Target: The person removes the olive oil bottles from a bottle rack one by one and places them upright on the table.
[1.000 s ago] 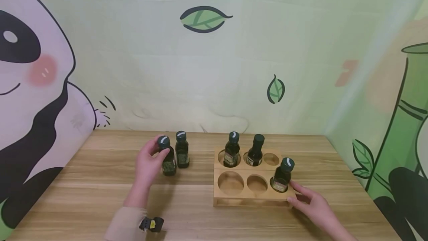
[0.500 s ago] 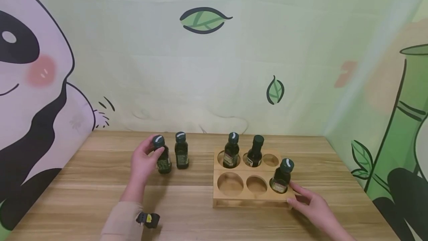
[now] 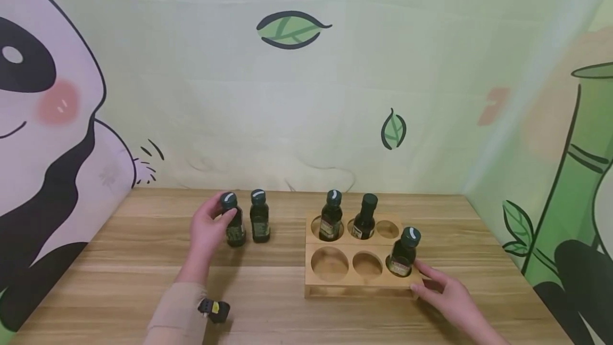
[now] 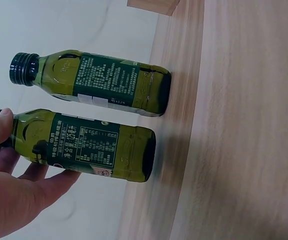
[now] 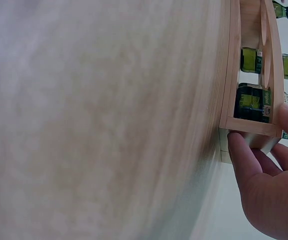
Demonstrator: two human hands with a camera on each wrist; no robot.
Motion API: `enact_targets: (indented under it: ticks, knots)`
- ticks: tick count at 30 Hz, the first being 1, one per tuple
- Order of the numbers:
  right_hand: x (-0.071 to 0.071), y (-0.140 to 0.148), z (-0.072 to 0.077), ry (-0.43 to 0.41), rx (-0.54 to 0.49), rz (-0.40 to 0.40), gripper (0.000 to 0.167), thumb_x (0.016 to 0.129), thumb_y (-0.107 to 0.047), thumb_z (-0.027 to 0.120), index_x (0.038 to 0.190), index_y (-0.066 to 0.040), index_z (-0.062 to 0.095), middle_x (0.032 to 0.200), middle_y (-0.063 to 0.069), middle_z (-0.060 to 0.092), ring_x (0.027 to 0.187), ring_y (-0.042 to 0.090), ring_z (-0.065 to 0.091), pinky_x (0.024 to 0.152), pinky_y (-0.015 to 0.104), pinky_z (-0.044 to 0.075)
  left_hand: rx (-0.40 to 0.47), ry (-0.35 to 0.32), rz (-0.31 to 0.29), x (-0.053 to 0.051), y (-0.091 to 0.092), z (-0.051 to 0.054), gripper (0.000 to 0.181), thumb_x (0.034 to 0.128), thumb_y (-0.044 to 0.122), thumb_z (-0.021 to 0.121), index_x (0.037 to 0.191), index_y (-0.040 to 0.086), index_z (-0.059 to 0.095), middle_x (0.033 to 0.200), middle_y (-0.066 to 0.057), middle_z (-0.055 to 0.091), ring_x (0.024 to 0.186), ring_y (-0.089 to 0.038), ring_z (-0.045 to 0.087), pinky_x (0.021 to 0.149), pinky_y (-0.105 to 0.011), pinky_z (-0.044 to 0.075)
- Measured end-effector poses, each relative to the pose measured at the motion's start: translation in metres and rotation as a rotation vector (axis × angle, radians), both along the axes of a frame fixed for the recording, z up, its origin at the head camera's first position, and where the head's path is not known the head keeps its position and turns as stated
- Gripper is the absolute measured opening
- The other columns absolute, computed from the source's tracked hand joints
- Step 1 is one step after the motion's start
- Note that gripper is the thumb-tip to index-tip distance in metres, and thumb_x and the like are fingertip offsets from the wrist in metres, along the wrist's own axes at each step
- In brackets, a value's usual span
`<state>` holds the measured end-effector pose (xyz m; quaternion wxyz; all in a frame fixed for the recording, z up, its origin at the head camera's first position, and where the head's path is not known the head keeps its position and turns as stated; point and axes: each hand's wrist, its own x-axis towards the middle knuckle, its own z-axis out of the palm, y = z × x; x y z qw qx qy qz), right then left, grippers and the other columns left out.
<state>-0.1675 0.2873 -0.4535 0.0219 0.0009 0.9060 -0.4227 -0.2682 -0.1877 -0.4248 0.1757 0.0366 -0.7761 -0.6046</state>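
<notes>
My left hand (image 3: 207, 228) pinches a small dark-green olive oil bottle (image 4: 84, 145) by its cap and neck. The bottle is upright, and I cannot tell whether its base touches the table. Just right of it, a similar olive oil bottle (image 3: 260, 220) stands on the table. My right hand (image 3: 450, 294) grips the right front corner of a two-tier wooden bottle rack (image 3: 345, 284). Nearest that hand, a capped bottle (image 3: 404, 254) sits in the front-right hole. The back row holds another bottle (image 3: 331, 217) at left and a slimmer long-necked bottle (image 3: 366, 217) in the middle.
Two front-row holes and the back-right hole of the rack show bare wood inside. The wood-grain table (image 3: 268, 313) ends at a cloth backdrop (image 3: 306, 121) printed with a panda, leaves and bamboo. A black device sits on the left wrist.
My left hand shifts left with its bottle, then slightly back to the right and away from me. The right hand and the rack stay in place.
</notes>
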Motion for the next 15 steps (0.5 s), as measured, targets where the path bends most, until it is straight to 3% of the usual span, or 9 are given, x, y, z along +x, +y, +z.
enact_targets:
  ticks: [15]
  knots:
    - [0.0, -0.0004, 0.0, -0.013, -0.022, -0.013, 0.066, 0.089, -0.031, 0.076, 0.142, -0.001, 0.051, 0.142, 0.026, 0.049, 0.113, 0.038, 0.062, 0.09, 0.043, 0.054, -0.001, -0.014, -0.014, -0.008, -0.0007, 0.0019, 0.044, 0.0924, -0.002, 0.066, 0.136, 0.004, 0.058, 0.132, -0.024, 0.059, 0.121, -0.04, 0.056, 0.1, -0.051, 0.047]
